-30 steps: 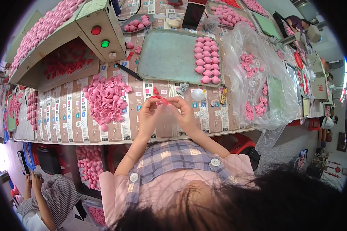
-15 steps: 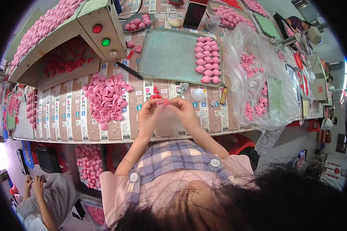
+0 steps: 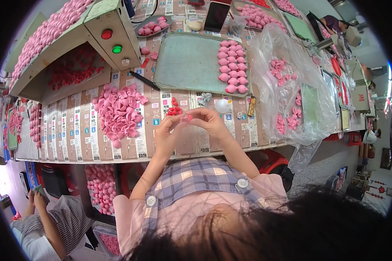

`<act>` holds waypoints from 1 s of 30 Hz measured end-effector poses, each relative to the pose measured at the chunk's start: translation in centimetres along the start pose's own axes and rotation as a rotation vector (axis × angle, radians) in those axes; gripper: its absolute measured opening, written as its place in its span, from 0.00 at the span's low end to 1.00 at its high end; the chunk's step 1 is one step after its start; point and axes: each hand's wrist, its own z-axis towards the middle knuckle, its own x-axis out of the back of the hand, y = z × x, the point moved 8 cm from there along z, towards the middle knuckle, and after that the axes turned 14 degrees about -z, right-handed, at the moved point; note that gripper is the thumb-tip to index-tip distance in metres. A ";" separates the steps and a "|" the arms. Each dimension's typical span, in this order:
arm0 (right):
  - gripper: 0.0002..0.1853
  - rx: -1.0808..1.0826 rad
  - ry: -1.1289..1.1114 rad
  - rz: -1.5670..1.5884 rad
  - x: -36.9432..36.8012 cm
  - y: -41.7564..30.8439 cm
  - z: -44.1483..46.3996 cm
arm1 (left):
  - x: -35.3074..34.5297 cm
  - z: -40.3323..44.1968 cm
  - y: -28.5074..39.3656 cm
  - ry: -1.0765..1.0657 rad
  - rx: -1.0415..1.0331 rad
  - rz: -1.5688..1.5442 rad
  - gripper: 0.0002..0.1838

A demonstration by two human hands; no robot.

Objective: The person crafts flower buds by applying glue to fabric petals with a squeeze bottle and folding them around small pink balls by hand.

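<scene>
Close to the table's near edge, my left hand [image 3: 166, 132] and my right hand [image 3: 210, 123] meet fingertip to fingertip. Between them they pinch a small pink and red piece [image 3: 187, 118], mostly covered by the fingers. Just beyond my left fingers lie small red pieces [image 3: 174, 109]. Farther left spreads a heap of pink cup-shaped shells [image 3: 119, 111]. A white rounded object [image 3: 222, 106], a grey crumpled lump [image 3: 205, 99] and a yellow-black tube [image 3: 251, 107] lie past my right hand. Rows of pink balls [image 3: 233, 67] fill the right end of a greenish tray [image 3: 185, 56].
A metal housing [image 3: 111, 21] with red and green buttons stands at left, with red pieces inside. A dark stick [image 3: 144, 81] touches the tray's corner. A phone [image 3: 217, 16] stands behind. Clear plastic [image 3: 265, 82] covers the right side. Another person [image 3: 52, 222] sits lower left.
My hands stay together with the pink and red piece, fingers shifted slightly. The small red pieces show more fully. The other person at lower left now holds something greenish.
</scene>
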 end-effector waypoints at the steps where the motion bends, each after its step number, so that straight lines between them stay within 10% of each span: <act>1: 0.14 -0.014 -0.020 0.017 -0.1 0.1 0.0 | -0.1 0.0 -0.2 -0.009 0.009 -0.010 0.10; 7: 0.12 0.034 0.103 -0.336 0.1 -0.4 -0.3 | -0.4 0.2 1.1 -0.039 -0.038 0.187 0.09; 13: 0.10 -0.086 0.058 0.073 0.0 0.5 -0.5 | 0.0 0.4 -0.7 -0.025 0.112 0.027 0.19; 19: 0.07 -0.276 0.077 0.515 -1.0 3.2 -1.6 | -2.6 -0.5 2.6 -0.151 -0.365 0.502 0.27; 25: 0.07 -0.350 0.062 0.479 -2.0 3.0 -2.6 | -2.4 -0.5 1.5 -0.229 -0.283 0.343 0.28; 30: 0.06 -0.036 0.499 -0.236 5.1 2.7 -5.1 | -0.8 -0.1 -1.4 -0.102 0.102 -0.345 0.24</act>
